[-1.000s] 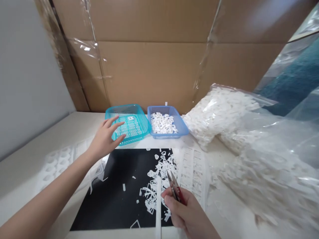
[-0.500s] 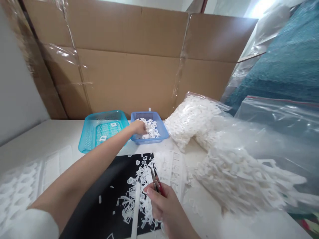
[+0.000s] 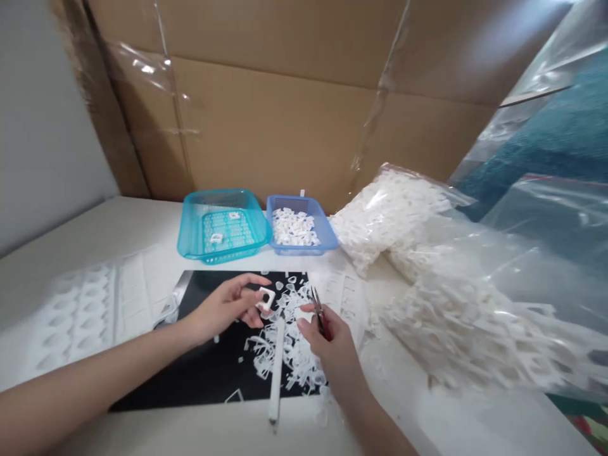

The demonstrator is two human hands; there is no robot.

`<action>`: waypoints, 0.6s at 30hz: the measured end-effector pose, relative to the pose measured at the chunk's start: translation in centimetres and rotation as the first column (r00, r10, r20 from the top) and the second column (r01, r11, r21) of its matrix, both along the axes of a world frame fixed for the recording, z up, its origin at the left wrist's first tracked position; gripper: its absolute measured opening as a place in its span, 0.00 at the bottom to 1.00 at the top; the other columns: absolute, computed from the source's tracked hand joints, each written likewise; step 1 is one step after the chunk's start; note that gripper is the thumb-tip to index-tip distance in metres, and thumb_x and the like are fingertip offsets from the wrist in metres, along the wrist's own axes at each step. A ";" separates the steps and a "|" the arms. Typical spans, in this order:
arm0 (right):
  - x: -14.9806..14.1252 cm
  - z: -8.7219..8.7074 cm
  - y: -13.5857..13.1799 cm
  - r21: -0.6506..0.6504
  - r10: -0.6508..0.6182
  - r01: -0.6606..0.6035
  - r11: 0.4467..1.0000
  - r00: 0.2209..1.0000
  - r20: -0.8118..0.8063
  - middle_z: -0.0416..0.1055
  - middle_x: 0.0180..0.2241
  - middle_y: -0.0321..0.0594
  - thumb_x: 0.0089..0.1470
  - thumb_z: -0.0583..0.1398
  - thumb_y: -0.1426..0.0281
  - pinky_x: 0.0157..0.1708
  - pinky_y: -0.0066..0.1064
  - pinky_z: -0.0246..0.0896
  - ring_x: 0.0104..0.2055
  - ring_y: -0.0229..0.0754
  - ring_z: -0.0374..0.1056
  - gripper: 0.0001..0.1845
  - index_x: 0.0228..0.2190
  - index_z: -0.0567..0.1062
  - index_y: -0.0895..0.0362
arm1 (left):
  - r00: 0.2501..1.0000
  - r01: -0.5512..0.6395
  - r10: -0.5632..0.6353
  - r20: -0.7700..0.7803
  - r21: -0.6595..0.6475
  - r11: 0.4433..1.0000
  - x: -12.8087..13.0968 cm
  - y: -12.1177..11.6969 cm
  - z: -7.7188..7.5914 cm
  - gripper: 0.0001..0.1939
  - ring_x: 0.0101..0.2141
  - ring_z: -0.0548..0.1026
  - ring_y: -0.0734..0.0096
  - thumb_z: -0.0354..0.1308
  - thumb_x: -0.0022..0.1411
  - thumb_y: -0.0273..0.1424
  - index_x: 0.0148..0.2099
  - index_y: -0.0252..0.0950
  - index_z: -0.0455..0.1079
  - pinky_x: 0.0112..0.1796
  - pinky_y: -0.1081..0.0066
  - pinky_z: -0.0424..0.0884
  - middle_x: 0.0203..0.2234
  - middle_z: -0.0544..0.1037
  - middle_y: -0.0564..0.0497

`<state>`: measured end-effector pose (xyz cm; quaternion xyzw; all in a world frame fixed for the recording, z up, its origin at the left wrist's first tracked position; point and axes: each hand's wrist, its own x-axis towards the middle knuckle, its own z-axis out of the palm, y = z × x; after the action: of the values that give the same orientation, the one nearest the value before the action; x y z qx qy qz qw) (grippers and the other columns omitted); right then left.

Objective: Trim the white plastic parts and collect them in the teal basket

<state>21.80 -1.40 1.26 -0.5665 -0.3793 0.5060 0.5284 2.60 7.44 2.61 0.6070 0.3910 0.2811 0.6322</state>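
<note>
1. White plastic makes up the square frame piece (image 3: 265, 299), held above the black mat (image 3: 209, 375) between the pinched thumb and fingers of the left hand (image 3: 232, 304); its outer fingers curl loosely.
2. Closed around the red-handled snips (image 3: 319, 311), the right hand (image 3: 332, 332) points the blades up and away; whether they stand apart is too small to tell.
3. Because the square frame piece is small and caught near one edge, a loose pinch could let it drop into the trimmings heap (image 3: 297, 361) just below, where white on white would hide it.
4. Those snip tips stand near the left fingers; a hasty cut could nick skin or bite into the frame.
5. Across the heap lies a white pen-shaped tool (image 3: 276, 380), one end past the mat's near edge; a passing wrist could roll it and scatter scraps.
6. Two similar pieces lie in the teal basket (image 3: 182, 231), many in the blue basket (image 3: 327, 229) beside it; a careless toss could put one in the wrong basket.
</note>
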 end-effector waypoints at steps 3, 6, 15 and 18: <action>-2.0 0.6 0.5 -0.006 0.088 -0.088 0.996 0.992 0.092 0.48 0.17 0.24 0.43 0.68 0.63 0.23 0.27 0.41 0.21 0.31 0.44 0.17 0.35 0.75 0.58 | 0.996 -0.044 0.049 0.075 -0.073 0.996 -1.9 -3.6 -1.2 0.23 0.24 0.78 0.70 0.61 0.60 0.44 0.50 0.34 0.67 0.30 0.70 0.74 0.23 0.79 0.52; -4.0 0.9 1.1 -0.036 0.212 -0.210 0.977 0.968 0.136 0.55 0.16 0.26 0.43 0.67 0.65 0.24 0.28 0.45 0.21 0.32 0.49 0.11 0.30 0.77 0.59 | 0.984 -0.089 0.106 0.145 -0.117 0.989 -2.9 -5.3 -2.0 0.20 0.24 0.76 0.72 0.63 0.59 0.41 0.49 0.35 0.69 0.33 0.70 0.74 0.20 0.75 0.56; -4.8 -0.5 1.7 -0.092 0.215 -0.207 0.974 0.972 0.089 0.62 0.19 0.31 0.53 0.60 0.56 0.24 0.28 0.47 0.22 0.33 0.51 0.16 0.29 0.76 0.57 | 0.940 -0.036 0.115 0.320 -0.242 0.969 -3.4 -5.2 -3.3 0.19 0.29 0.75 0.77 0.66 0.55 0.25 0.50 0.39 0.71 0.35 0.73 0.74 0.30 0.79 0.55; -4.3 -0.2 1.0 -0.106 0.198 -0.191 0.976 0.979 0.050 0.52 0.17 0.27 0.53 0.60 0.54 0.22 0.28 0.41 0.20 0.32 0.44 0.18 0.33 0.76 0.56 | 0.937 -0.027 0.104 0.333 -0.227 0.973 -3.5 -5.3 -3.5 0.18 0.29 0.75 0.79 0.65 0.57 0.23 0.49 0.40 0.72 0.35 0.76 0.73 0.32 0.80 0.55</action>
<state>17.55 -0.37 1.07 -0.5677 -0.4227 0.5564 0.4352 -0.90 2.17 -0.91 0.4620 0.3238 0.3586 0.7437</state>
